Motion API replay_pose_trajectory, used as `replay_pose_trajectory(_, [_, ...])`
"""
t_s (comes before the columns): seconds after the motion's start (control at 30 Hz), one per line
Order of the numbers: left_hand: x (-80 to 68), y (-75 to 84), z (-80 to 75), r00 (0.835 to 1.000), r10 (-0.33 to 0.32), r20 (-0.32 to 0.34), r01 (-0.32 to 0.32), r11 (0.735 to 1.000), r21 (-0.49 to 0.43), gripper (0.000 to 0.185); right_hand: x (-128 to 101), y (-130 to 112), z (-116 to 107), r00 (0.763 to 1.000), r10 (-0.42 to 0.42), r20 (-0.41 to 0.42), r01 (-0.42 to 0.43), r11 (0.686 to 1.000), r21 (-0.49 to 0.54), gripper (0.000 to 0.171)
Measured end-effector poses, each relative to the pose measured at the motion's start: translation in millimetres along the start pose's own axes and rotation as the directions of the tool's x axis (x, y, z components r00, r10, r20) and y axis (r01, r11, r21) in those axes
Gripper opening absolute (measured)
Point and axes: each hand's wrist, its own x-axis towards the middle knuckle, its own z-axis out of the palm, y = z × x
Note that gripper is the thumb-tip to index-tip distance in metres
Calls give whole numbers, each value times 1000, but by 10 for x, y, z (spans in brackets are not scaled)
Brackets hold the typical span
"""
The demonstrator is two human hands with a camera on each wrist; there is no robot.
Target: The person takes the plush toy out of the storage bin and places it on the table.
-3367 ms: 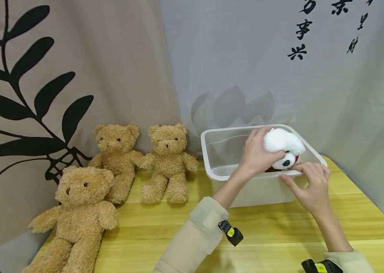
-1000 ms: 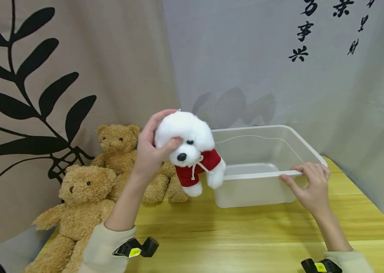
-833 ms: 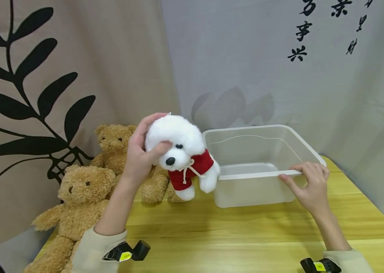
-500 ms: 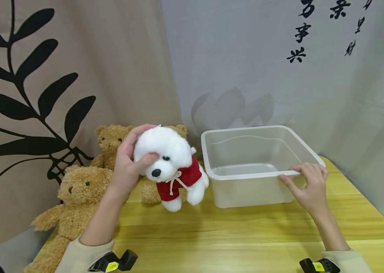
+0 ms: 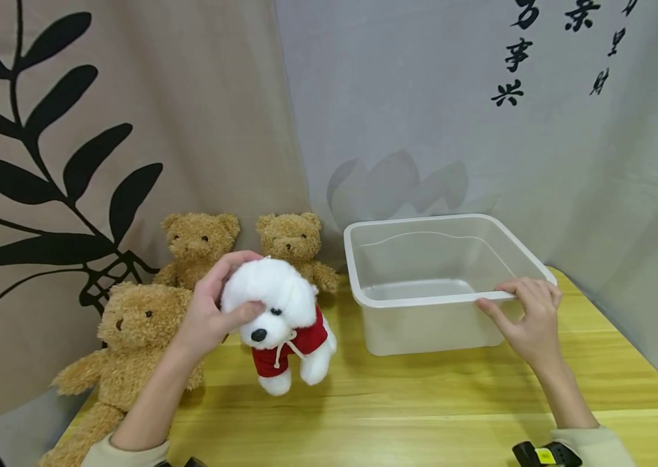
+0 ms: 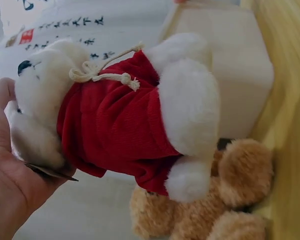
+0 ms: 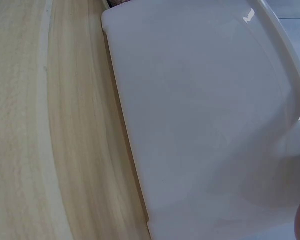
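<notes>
My left hand (image 5: 212, 318) grips a white plush dog (image 5: 273, 298) by the head, its thumb across the face near one eye. The dog wears a red hoodie (image 6: 110, 120) with a cream drawstring tied in a bow. Its legs hang over the table in front of the teddy bears. In the left wrist view, a tag shows between the palm and the dog's head. My right hand (image 5: 530, 318) holds the near rim of a white plastic bin (image 5: 422, 327), thumb outside and fingers over the edge. The bin's outer wall (image 7: 200, 120) fills most of the right wrist view.
Three brown teddy bears sit at the left: one nearest me (image 5: 136, 363), one behind it (image 5: 197, 246), and one (image 5: 291, 240) partly hidden behind the dog. A wooden table (image 5: 399, 408) runs beneath everything, with a printed curtain (image 5: 422, 97) behind.
The plush dog has come out of the bin in my left hand, moving left and then down and towards me. My right hand has stayed on the bin's rim.
</notes>
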Motion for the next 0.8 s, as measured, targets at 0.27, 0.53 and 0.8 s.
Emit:
replay_pose_trajectory(0.27, [-194,-146,-111,998,-6,63,3,999,43,57,-8,23,-12,1000,7,6,-7,1000,4,71])
replay_pose_trajectory(0.53, [-345,-236,-176,991,-49,122,46,999,27,58,-20,35,-22,1000,8,10,-8,1000,8,70])
replay_pose_trajectory(0.8, [-477,-294,-227,989,-7,149,-3,998,68,59,12,-33,-6,1000,7,2,-7,1000,9,72])
